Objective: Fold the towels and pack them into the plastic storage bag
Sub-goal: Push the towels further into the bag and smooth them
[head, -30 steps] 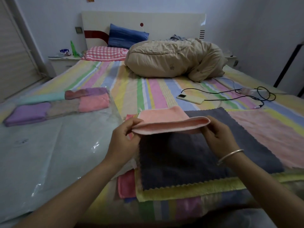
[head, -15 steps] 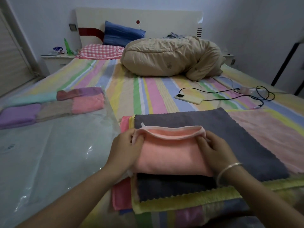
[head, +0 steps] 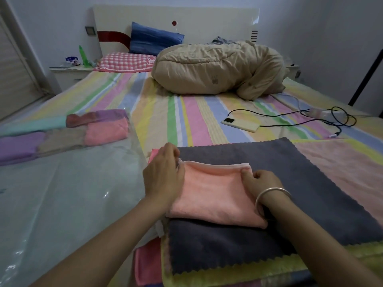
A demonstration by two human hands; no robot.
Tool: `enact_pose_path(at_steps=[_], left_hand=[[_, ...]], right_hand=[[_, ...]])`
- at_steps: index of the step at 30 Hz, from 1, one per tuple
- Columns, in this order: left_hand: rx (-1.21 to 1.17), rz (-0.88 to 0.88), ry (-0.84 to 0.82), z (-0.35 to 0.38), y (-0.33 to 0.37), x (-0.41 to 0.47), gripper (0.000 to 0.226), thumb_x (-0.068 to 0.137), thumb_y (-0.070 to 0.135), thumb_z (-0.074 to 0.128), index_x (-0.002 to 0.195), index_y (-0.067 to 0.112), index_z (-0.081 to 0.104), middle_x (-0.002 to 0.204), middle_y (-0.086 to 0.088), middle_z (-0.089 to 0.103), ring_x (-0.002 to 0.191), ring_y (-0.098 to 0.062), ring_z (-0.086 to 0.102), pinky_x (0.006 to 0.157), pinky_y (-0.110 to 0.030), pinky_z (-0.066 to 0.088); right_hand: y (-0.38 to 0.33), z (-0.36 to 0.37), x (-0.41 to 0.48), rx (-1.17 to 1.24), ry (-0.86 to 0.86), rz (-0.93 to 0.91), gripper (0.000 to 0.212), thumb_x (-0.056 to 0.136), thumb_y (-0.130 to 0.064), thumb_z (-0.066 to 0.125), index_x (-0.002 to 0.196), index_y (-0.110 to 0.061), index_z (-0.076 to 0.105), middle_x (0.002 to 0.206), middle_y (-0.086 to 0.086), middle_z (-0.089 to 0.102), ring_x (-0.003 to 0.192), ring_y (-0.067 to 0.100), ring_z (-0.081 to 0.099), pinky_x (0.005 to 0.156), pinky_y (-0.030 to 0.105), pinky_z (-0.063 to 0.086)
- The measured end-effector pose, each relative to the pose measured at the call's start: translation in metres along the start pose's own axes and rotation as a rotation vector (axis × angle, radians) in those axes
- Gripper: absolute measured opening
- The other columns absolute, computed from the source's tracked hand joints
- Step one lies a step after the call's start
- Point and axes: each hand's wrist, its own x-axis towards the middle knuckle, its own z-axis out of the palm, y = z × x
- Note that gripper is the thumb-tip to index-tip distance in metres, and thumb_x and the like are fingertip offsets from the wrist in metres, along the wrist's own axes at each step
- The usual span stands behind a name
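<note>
The pink towel (head: 215, 195), held up a second ago, has been laid down folded on the grey towel (head: 310, 183) and is pressed flat. Its left end is covered by the left hand (head: 163, 179), fingers spread; its right edge is pinched by the right hand (head: 259, 183). This fold seems finished; the bag (head: 62, 193) lies alongside.

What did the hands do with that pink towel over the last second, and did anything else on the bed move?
The pink towel, held up off the pile a second ago, was folded over and laid flat on the grey towel. The left hand now presses its left edge; the right hand holds its far right corner. The folded towels in the plastic bag, the phone and the quilt stayed put.
</note>
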Motion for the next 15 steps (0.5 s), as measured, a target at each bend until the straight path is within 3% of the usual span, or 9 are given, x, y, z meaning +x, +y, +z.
enact_pose_path(at_steps=[3,5,6,8,10,12,15], left_hand=[[-0.114,0.381,-0.084,-0.010,0.021,-0.003,0.007,0.083,0.020,0.058,0.090,0.022,0.057,0.089,0.008,0.060,0.084,-0.014,0.056,0.071,-0.034,0.048],[-0.142,0.541,-0.317,-0.007,0.030,-0.007,0.027,0.086,0.035,0.048,0.105,0.024,0.064,0.106,0.006,0.064,0.105,-0.014,0.057,0.089,-0.040,0.048],[-0.079,0.580,-0.445,-0.003,0.030,-0.008,0.040,0.089,0.042,0.043,0.121,0.026,0.060,0.125,0.005,0.060,0.123,-0.014,0.050,0.103,-0.041,0.041],[0.124,0.584,-0.661,0.010,0.023,-0.011,0.061,0.095,0.053,0.037,0.150,0.026,0.030,0.158,0.003,0.026,0.148,-0.012,0.014,0.121,-0.040,0.012],[0.253,0.532,-0.785,0.022,0.011,-0.014,0.074,0.096,0.061,0.027,0.155,0.024,0.002,0.163,0.004,-0.006,0.148,-0.009,-0.010,0.121,-0.041,-0.003],[0.273,0.526,-0.778,0.032,0.005,-0.017,0.081,0.091,0.068,0.019,0.155,0.024,-0.005,0.162,0.004,-0.014,0.147,-0.008,-0.015,0.121,-0.044,-0.004],[0.266,0.529,-0.757,0.036,0.003,-0.020,0.090,0.083,0.074,0.010,0.155,0.023,-0.003,0.162,0.004,-0.011,0.148,-0.009,-0.013,0.120,-0.045,-0.003]], right_hand=[[-0.005,-0.003,-0.004,-0.178,0.073,-0.008,0.044,0.094,-0.053,0.033,0.072,-0.022,0.053,0.077,0.002,0.058,0.074,0.024,0.055,0.064,0.032,0.041],[-0.004,-0.008,-0.012,-0.303,0.150,-0.025,0.040,0.092,-0.058,0.032,0.088,-0.024,0.052,0.088,0.002,0.059,0.085,0.028,0.056,0.070,0.033,0.040],[-0.003,-0.010,-0.015,-0.314,0.161,-0.024,0.040,0.091,-0.060,0.033,0.094,-0.024,0.050,0.092,0.003,0.059,0.086,0.029,0.056,0.072,0.034,0.041],[0.001,-0.014,-0.019,-0.252,0.098,0.002,0.043,0.089,-0.061,0.041,0.108,-0.023,0.047,0.099,0.004,0.059,0.090,0.028,0.058,0.078,0.037,0.047],[0.003,-0.016,-0.022,-0.083,-0.055,0.042,0.054,0.086,-0.053,0.053,0.128,-0.022,0.039,0.109,0.005,0.056,0.094,0.026,0.058,0.082,0.039,0.050],[0.002,-0.018,-0.028,0.087,-0.197,0.042,0.071,0.084,-0.039,0.063,0.141,-0.025,0.024,0.110,0.006,0.056,0.091,0.024,0.058,0.082,0.038,0.051],[-0.008,-0.023,-0.041,0.188,-0.253,-0.088,0.081,0.083,-0.019,0.063,0.143,-0.035,0.011,0.088,0.007,0.056,0.078,0.024,0.060,0.071,0.036,0.051]])
